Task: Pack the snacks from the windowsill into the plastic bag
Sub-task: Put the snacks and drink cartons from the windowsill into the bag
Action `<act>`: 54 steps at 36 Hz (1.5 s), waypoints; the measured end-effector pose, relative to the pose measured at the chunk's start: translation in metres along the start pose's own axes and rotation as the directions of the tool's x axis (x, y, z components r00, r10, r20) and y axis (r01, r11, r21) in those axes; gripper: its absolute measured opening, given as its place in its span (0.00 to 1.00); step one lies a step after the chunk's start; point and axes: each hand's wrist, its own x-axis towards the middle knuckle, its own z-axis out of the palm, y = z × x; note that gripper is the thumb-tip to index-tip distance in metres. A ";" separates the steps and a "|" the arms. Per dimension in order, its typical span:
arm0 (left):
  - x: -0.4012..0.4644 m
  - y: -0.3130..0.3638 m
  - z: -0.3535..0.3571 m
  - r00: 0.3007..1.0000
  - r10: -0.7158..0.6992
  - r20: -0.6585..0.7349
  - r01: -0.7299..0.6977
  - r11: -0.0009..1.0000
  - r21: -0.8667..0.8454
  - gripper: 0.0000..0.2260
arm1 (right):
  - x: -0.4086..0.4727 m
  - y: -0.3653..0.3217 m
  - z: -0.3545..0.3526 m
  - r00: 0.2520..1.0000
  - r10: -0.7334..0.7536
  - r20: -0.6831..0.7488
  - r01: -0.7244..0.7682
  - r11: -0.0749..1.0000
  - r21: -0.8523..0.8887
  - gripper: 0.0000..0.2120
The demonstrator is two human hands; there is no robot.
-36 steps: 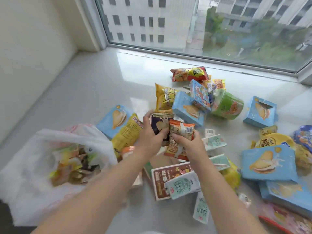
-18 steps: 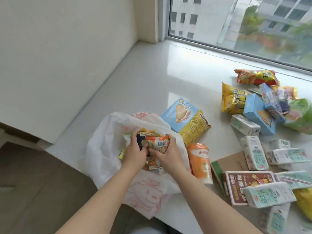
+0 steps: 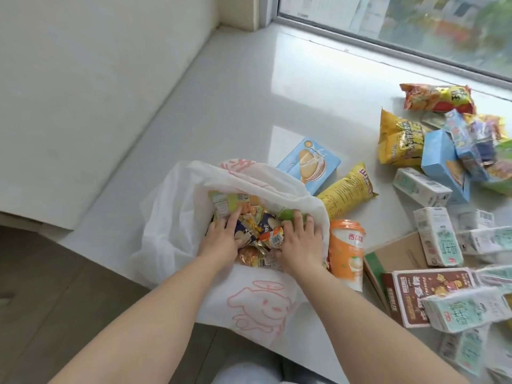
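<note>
- Your left hand [image 3: 221, 239] is inside the mouth of the plastic bag [image 3: 171, 217], fingers stretched almost straight and lying on the small snack packets [image 3: 257, 231] there; that grip is loose and clasps nothing.
- Your right hand [image 3: 299, 242] lies beside it, fingers spread flat on the packets near the bag's right rim, its grip just as slack.
- The bag sits at lower centre of the frame on the windowsill [image 3: 249, 106], its near side hanging over the front edge, a red cartoon dog printed on it.
- Just right of the bag an orange cup [image 3: 346, 253] lies on its side.
- Above the cup, a long yellow packet [image 3: 346, 189] and a light blue biscuit box [image 3: 309, 164] lie close to the bag's upper rim.
- Further right, white and green drink cartons [image 3: 437, 239], a brown box [image 3: 426, 295] and a flat cardboard piece [image 3: 399, 253] crowd the right edge.
- In the upper right, a yellow chip bag [image 3: 399, 139], a red and yellow bag [image 3: 437, 98] and more blue boxes [image 3: 443, 164] are heaped below the window [image 3: 415, 20].
</note>
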 end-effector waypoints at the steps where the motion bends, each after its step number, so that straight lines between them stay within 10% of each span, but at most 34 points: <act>1: 0.004 0.002 -0.002 1.000 0.012 0.007 -0.012 1.000 0.022 0.34 | 0.001 0.001 -0.003 1.000 0.020 0.021 -0.021 0.999 0.033 0.32; 8: -0.010 0.035 -0.016 0.986 0.009 -0.169 0.026 0.979 0.200 0.32 | 0.002 0.011 -0.008 1.000 0.002 0.007 -0.003 0.994 0.112 0.41; 14: -0.036 0.087 -0.013 0.865 0.225 -0.449 -0.184 0.974 0.134 0.23 | -0.020 0.038 -0.029 0.915 0.032 -0.401 0.131 0.919 0.372 0.20; 28: -0.044 0.322 0.011 0.864 0.459 -0.209 -0.462 0.886 0.038 0.23 | -0.074 0.257 -0.074 0.884 0.373 -0.281 -0.186 0.833 0.521 0.11; 43: 0.028 0.505 0.027 0.929 0.285 -0.237 -0.294 0.956 -0.001 0.22 | -0.034 0.458 -0.132 0.930 0.212 -0.299 -0.084 0.918 0.388 0.11; 54: 0.142 0.526 0.024 0.955 0.223 -0.197 -0.199 0.971 0.135 0.19 | 0.079 0.480 -0.135 0.963 0.264 -0.044 -0.188 0.784 0.591 0.15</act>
